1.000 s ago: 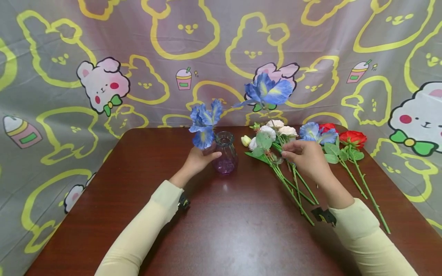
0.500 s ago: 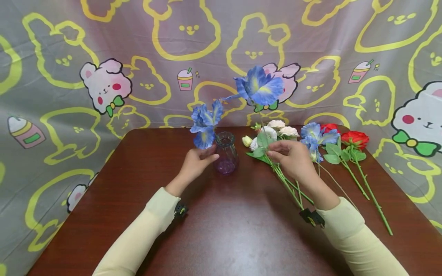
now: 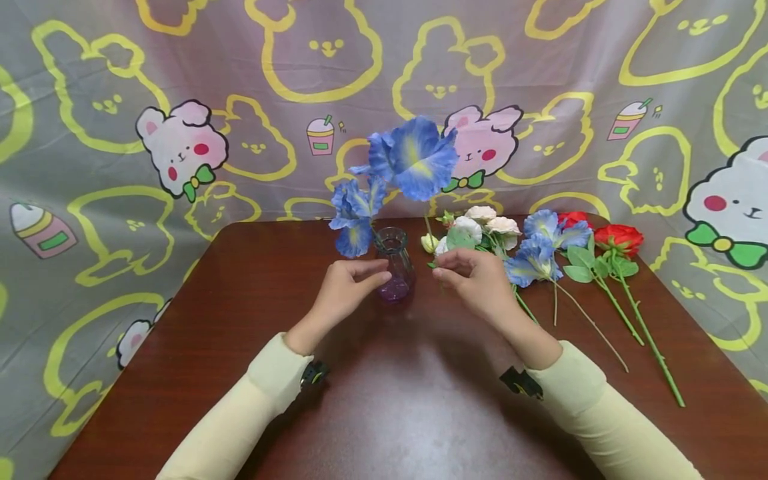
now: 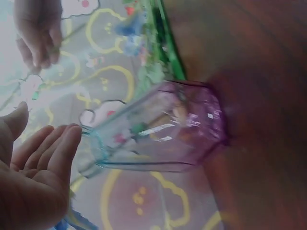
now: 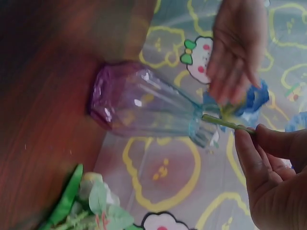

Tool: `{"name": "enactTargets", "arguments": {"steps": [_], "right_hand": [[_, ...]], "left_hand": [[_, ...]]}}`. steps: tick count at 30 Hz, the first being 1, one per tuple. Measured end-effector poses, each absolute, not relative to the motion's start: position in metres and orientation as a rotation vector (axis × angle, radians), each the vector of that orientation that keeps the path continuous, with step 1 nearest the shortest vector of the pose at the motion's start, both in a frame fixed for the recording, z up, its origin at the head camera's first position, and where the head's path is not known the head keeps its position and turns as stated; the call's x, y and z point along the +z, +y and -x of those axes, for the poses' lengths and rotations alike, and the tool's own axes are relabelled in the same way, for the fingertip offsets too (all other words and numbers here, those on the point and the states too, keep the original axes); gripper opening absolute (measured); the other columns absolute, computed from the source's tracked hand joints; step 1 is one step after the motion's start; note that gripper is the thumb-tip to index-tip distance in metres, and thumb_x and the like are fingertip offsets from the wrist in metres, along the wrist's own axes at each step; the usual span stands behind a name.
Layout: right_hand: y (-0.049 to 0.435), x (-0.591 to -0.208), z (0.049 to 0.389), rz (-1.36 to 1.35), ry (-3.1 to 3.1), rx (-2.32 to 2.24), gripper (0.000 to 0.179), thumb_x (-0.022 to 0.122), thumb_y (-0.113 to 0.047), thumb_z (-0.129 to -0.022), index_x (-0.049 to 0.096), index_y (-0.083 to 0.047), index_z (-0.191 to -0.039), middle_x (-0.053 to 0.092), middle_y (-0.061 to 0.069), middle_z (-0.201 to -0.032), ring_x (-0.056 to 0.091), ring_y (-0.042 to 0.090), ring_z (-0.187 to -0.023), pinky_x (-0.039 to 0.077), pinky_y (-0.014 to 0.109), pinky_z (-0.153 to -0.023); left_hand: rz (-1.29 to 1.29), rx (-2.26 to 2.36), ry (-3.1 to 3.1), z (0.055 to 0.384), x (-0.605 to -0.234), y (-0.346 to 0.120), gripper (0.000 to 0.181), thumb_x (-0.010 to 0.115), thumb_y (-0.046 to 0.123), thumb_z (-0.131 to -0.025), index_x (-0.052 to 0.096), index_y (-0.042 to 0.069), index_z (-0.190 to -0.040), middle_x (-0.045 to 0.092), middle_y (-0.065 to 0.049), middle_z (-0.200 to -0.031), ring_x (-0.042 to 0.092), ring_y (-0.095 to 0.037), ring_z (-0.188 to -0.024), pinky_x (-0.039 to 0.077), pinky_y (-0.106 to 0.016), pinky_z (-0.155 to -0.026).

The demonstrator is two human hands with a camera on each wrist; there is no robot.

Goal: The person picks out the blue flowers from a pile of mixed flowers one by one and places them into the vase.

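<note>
A glass vase (image 3: 395,291), purple at the base and bluish at the neck, stands upright on the table. One blue iris (image 3: 353,220) leans out to the left at its mouth. My left hand (image 3: 343,288) is beside the vase on the left, fingers extended and thumb apart, as the left wrist view also shows. Between thumb and fingertips, my right hand (image 3: 483,283) pinches the stem (image 5: 225,122) of a second blue iris (image 3: 420,159), its bloom high above the vase. The stem's lower end overlaps the vase neck in the right wrist view.
Right of the vase lie white and cream flowers (image 3: 501,227) with green stems. Further right are more blue irises (image 3: 534,260) and red roses (image 3: 618,240) on long stems. A cartoon-printed cloth (image 3: 252,60) hangs behind the brown table (image 3: 198,313).
My right hand has carried the blue iris leftward from above the lying flowers toward the vase. My left hand stays by the vase, with only a slight shift.
</note>
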State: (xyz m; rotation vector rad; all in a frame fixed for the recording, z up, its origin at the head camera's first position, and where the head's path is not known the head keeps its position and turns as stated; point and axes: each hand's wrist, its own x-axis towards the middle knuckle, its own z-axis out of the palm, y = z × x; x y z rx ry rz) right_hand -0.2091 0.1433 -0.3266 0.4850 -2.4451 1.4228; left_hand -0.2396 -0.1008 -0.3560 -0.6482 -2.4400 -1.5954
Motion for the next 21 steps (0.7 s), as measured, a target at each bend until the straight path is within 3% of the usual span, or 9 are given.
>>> {"name": "enactTargets", "arguments": {"steps": [6,12,21], "right_hand": [[0.127,-0.334,0.208,-0.608,-2.389,1.380,0.009,0.076,-0.003,-0.084,0.072,-0.001,-0.092,0.072,0.005,-0.084,0.069,0.016,-0.076,0.056,0.028,-0.064],[0.113,-0.341,0.207,-0.666,-2.362,1.411,0.009,0.077,0.000,-0.082,0.071,-0.002,-0.088,0.071,0.005,-0.081,0.068,0.016,-0.073,0.056,0.028,-0.062],[0.100,-0.348,0.205,-0.676,-2.381,1.491,0.010,0.077,0.001,-0.080,0.071,0.000,-0.087,0.071,0.004,-0.080,0.070,0.018,-0.077,0.057,0.029,-0.070]], "left_hand": [[0.758,-1.681,-2.316,0.233,-0.336,-0.088,0.028,0.073,0.018,-0.089,0.072,0.002,-0.113,0.072,-0.006,-0.106,0.068,-0.013,-0.098,0.055,-0.029,-0.083],[0.781,-1.806,-2.130,0.227,-0.321,-0.078,0.025,0.070,0.009,-0.090,0.071,-0.003,-0.112,0.072,-0.012,-0.102,0.070,-0.017,-0.093,0.056,-0.032,-0.082],[0.759,-2.011,-1.863,0.228,-0.314,-0.078,0.022,0.066,-0.001,-0.090,0.066,-0.016,-0.107,0.070,-0.024,-0.098,0.071,-0.024,-0.087,0.058,-0.039,-0.076]]}}
